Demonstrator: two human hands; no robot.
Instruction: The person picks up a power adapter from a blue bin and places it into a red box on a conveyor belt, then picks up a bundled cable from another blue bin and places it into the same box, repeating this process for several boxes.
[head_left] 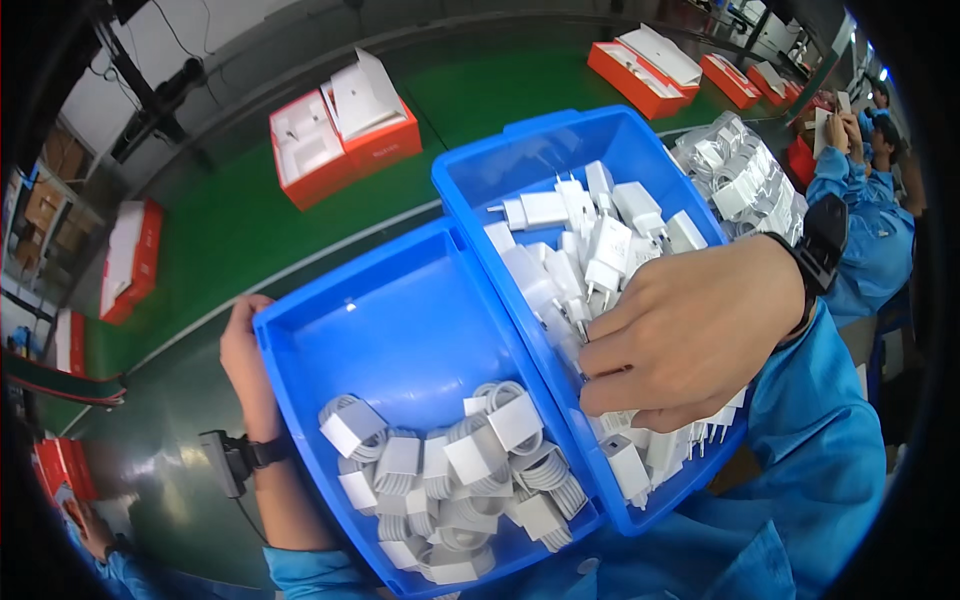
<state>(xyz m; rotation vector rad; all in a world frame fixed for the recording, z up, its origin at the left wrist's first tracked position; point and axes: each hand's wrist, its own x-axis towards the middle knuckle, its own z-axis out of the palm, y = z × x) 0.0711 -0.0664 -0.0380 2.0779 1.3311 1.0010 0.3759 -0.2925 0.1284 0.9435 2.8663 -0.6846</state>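
Observation:
My left hand (246, 352) is at the outer far-left corner of a blue plastic bin (385, 290), its fingers curled against the rim. Coiled white charging cables (475, 455) in paper bands fill the near part of that bin. Pressed against its right side is a second blue bin (520, 150), holding a heap of white plug-in chargers (607, 255) with two-pin plugs. My right hand (670, 345) reaches down over the chargers, close to the second bin's left wall. Its fingers are curled inward, and what they hold, if anything, is hidden beneath the hand.
Beyond the bins, a green conveyor belt (480, 85) carries open red-and-white boxes, including one box (345, 140) straight ahead. A clear plastic bag of white items (740, 175) lies right of the bins. Co-workers in blue sit at the far right (865, 230) and lower left.

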